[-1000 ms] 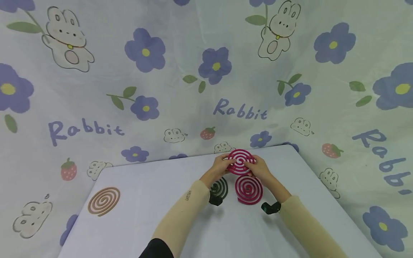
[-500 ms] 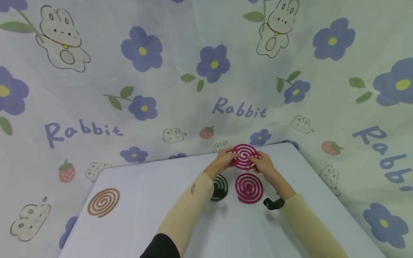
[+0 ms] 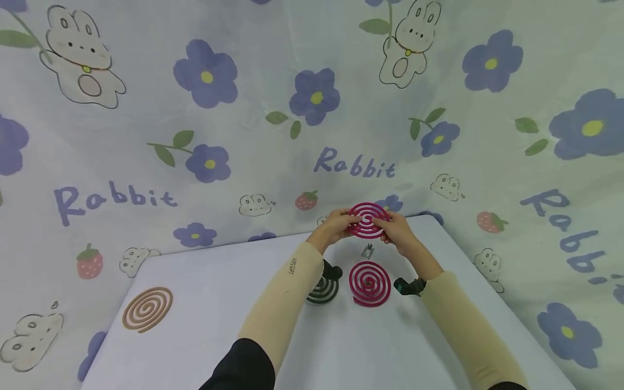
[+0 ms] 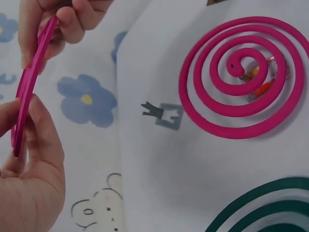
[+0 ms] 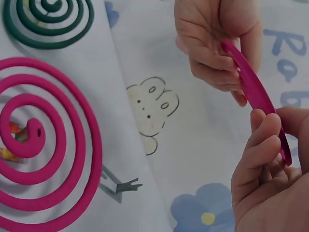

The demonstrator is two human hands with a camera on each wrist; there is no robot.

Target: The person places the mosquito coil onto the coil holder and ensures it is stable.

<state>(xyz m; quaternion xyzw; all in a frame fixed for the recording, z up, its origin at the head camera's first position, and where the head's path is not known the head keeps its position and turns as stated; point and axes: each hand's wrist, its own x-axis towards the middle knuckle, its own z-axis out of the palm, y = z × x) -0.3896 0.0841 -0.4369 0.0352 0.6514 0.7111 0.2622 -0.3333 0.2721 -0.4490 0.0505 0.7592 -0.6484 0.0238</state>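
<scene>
A pink mosquito coil [image 3: 369, 219] is held up between both hands over the far part of the table. My left hand [image 3: 335, 226] pinches its left side, thumb on the near face and fingers behind. The right hand [image 3: 400, 232] grips the opposite side the same way. Both wrist views show this coil edge-on, tilted. Below it, a small metal coil stand [image 4: 169, 123] with a forked prong lies on the table. Nearer the body lies a second pink coil [image 3: 369, 284], with small orange and yellow pieces [image 4: 263, 89] showing through its gaps.
A dark green coil [image 3: 324, 295] lies left of the pink one, partly covered by the left forearm and its wrist camera. Far left on the white table [image 3: 219, 314] is a tan coil [image 3: 148, 309]. A rabbit-and-flower patterned curtain [image 3: 263, 162] hangs behind the table.
Both hands have raised the pink coil and carried it slightly right, away from the coil on the table. The metal stand now shows between them. The head view has shifted slightly.
</scene>
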